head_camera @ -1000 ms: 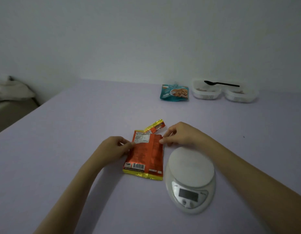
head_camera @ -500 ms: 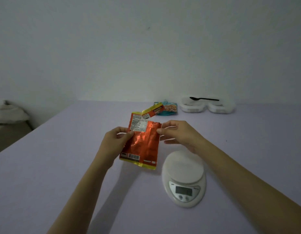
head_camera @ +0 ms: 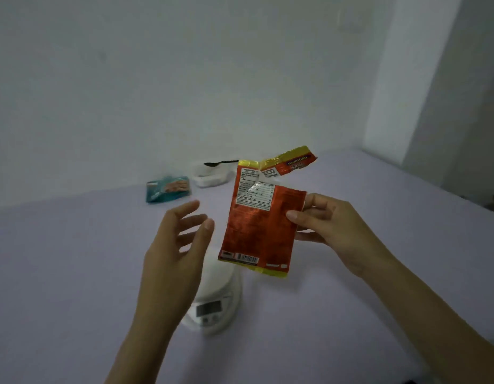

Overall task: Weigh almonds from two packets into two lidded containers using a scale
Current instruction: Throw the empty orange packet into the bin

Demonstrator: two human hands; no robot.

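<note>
My right hand (head_camera: 327, 225) pinches the right edge of an orange packet (head_camera: 261, 225) and holds it upright in the air; its torn top strip flaps off to the right. My left hand (head_camera: 176, 245) is apart from the packet on its left, fingers spread and holding nothing. A white digital scale (head_camera: 212, 303) sits on the table below, partly hidden by my left hand. A teal packet (head_camera: 168, 188) lies flat farther back. White containers (head_camera: 209, 177) stand behind it, a black spoon (head_camera: 219, 163) across their top; the orange packet hides their right part.
The lilac table (head_camera: 60, 259) runs back to a pale wall. A wall corner juts out at the right (head_camera: 423, 106).
The orange packet has been raised higher off the table. My left hand has let go of it and opened, while my right hand keeps its pinch. The view has swung right.
</note>
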